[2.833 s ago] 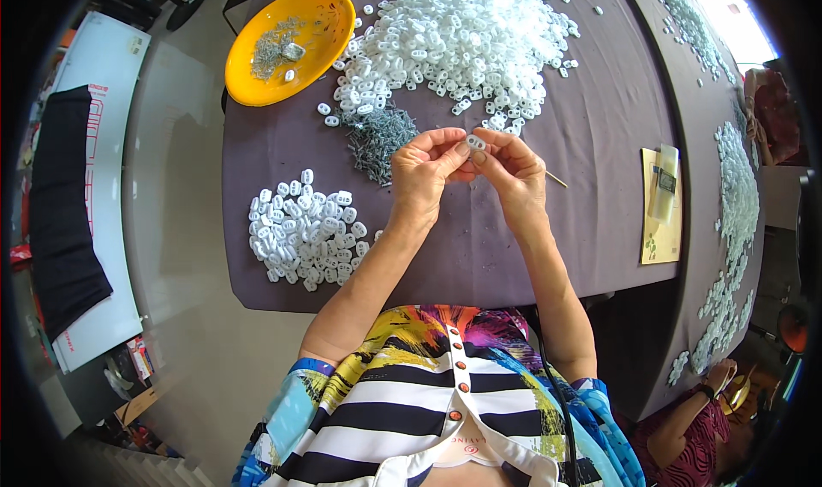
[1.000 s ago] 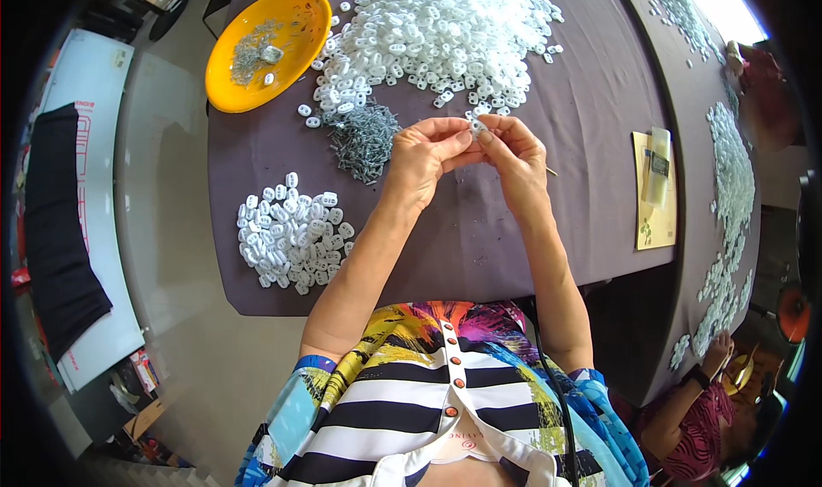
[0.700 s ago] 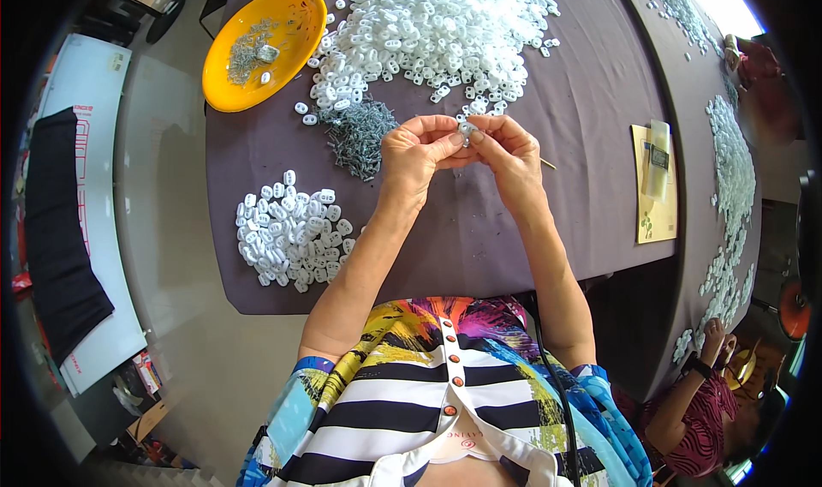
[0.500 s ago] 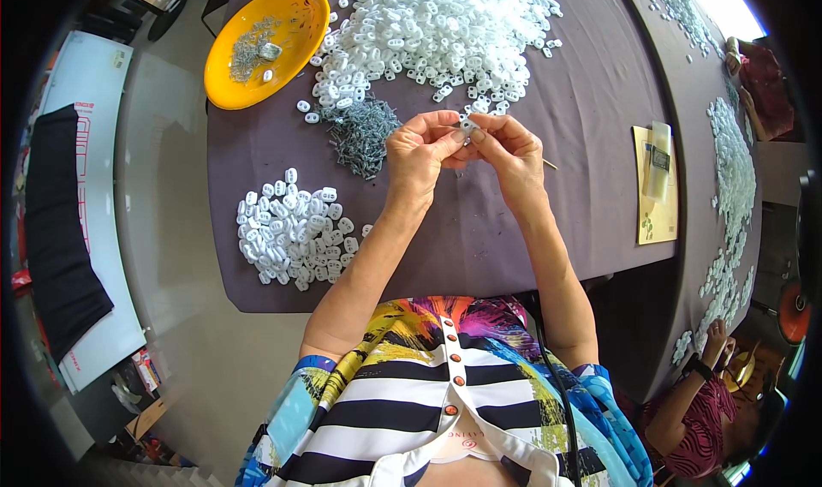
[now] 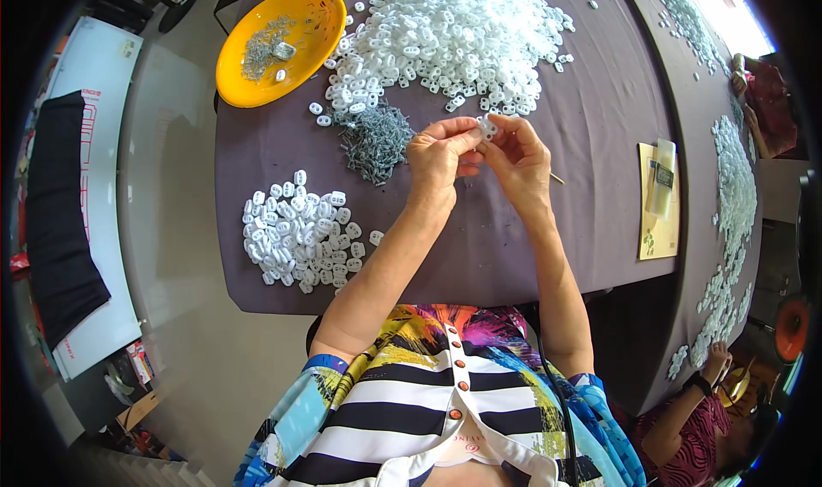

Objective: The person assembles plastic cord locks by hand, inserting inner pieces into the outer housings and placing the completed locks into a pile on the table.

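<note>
A small white plastic piece with holes (image 5: 487, 128) is held above the table between my two hands. My right hand (image 5: 524, 163) pinches it between thumb and forefinger, with the other fingers curled. From the other side, the closed thumb and forefinger of my left hand (image 5: 435, 160) meet its edge. Whether a small metal part is also in those fingertips is hidden. Left of my left hand lies a heap of small grey metal pins or screws (image 5: 375, 144). Just beyond my hands spreads a large pile of similar white pieces (image 5: 462, 37).
A smaller pile of white pieces (image 5: 295, 234) lies near the table's left front corner. An orange-yellow plate (image 5: 235, 80) with metal bits stands far left. A thin stick (image 5: 557, 179) and a yellow card with a clear packet (image 5: 651, 239) lie right. Other people work at the right-hand table.
Both hands have shifted slightly right in the picture with the white piece, which is tilted differently. The view itself has moved a little, shifting the piles and plate too.
</note>
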The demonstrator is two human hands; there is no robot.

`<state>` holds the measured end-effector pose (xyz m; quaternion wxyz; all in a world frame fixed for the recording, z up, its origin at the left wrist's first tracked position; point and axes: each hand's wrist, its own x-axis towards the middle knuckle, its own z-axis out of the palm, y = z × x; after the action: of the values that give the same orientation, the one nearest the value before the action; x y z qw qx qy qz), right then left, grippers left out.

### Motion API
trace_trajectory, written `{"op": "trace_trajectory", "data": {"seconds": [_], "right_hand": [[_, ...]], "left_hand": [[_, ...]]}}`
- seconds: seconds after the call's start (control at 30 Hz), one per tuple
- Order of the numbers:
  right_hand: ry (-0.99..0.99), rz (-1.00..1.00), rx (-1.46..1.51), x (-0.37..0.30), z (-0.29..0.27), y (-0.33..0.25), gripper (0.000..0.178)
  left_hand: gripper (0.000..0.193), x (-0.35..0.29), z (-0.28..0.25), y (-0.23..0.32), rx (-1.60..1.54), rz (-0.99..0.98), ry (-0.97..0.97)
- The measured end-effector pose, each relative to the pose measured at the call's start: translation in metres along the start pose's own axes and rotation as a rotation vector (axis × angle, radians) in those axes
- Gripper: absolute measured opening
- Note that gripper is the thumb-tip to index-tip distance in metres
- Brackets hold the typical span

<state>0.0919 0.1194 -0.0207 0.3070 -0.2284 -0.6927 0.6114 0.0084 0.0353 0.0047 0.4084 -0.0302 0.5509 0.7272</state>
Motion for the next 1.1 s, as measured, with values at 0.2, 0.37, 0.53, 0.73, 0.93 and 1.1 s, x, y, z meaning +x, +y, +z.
{"op": "trace_trajectory", "data": {"seconds": [0.2, 0.37, 0.53, 0.73, 0.93, 1.1], "right_hand": [[0.046, 0.100, 0.080, 0.002, -0.008, -0.001, 0.026], [0.011, 0.103, 0.170, 0.004, -0.008, -0.003, 0.025], [0.012, 0.090, 0.213, 0.005, -0.008, 0.006, 0.026], [-0.004, 0.095, 0.174, 0.003, -0.008, 0.002, 0.027], [0.034, 0.048, 0.032, 0.000, -0.001, -0.001, 0.026], [-0.082, -0.050, -0.105, -0.001, 0.003, -0.001, 0.030]], "left_hand": [[0.010, 0.006, 0.008, -0.009, -0.058, 0.015, -0.055], [0.010, 0.006, 0.007, -0.008, -0.102, 0.027, -0.058], [0.010, 0.005, 0.012, -0.014, -0.167, 0.047, -0.010], [0.009, 0.006, 0.009, -0.015, -0.170, 0.058, -0.019], [0.013, 0.007, -0.004, -0.007, -0.050, 0.063, -0.111], [0.016, 0.008, -0.014, 0.001, 0.060, 0.071, -0.140]]}}
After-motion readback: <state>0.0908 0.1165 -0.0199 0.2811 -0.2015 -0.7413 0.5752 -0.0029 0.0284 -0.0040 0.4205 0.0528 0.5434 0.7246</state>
